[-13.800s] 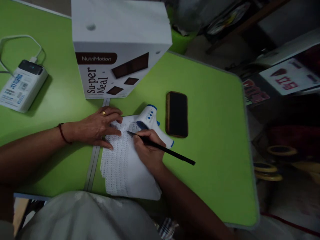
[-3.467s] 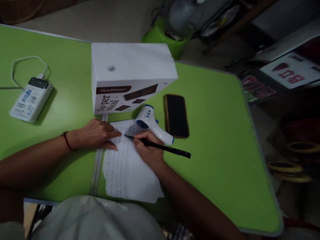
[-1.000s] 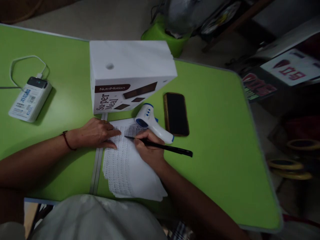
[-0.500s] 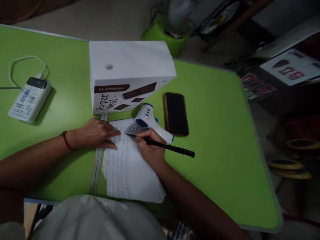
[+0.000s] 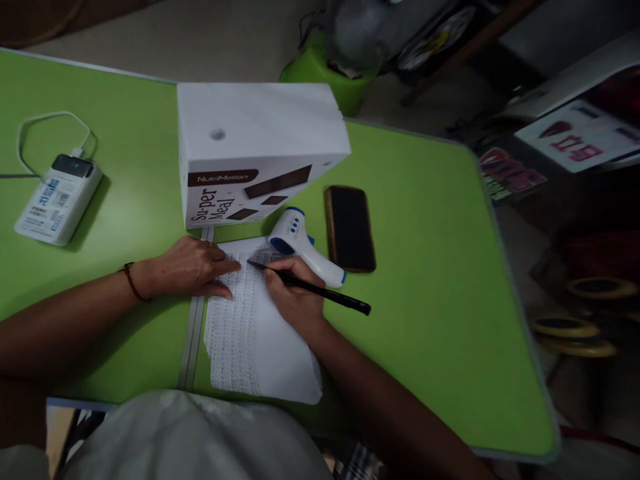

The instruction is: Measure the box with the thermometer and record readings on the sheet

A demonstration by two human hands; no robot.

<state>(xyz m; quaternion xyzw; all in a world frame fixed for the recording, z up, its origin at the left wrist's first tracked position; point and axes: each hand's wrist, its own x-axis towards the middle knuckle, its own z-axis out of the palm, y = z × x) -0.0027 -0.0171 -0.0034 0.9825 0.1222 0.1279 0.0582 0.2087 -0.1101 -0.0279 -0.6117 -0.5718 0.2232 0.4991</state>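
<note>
My right hand [image 5: 296, 293] grips a black pen [image 5: 330, 293], its tip at the upper part of a paper sheet [image 5: 287, 367]. Rows of small handwriting cover the left side of the sheet, and more sheets seem to lie beneath it. My left hand [image 5: 193, 267] rests on the paper's upper left edge, index finger and thumb stretched out and apart. Just beyond my right hand lies a white and blue infrared thermometer [image 5: 304, 247], partly over the top of the paper.
A white "NutriMotion" box [image 5: 265, 123] stands behind the paper on the green table [image 5: 435, 300]. Right of the thermometer lies a phone [image 5: 351, 229]. At the left is a white power bank [image 5: 57, 200] with a cable. A green stool [image 5: 320, 67] stands beyond the far edge.
My right hand has shifted slightly left with the pen, whose tip is now a little further left and up on the paper. My left hand stays in place.
</note>
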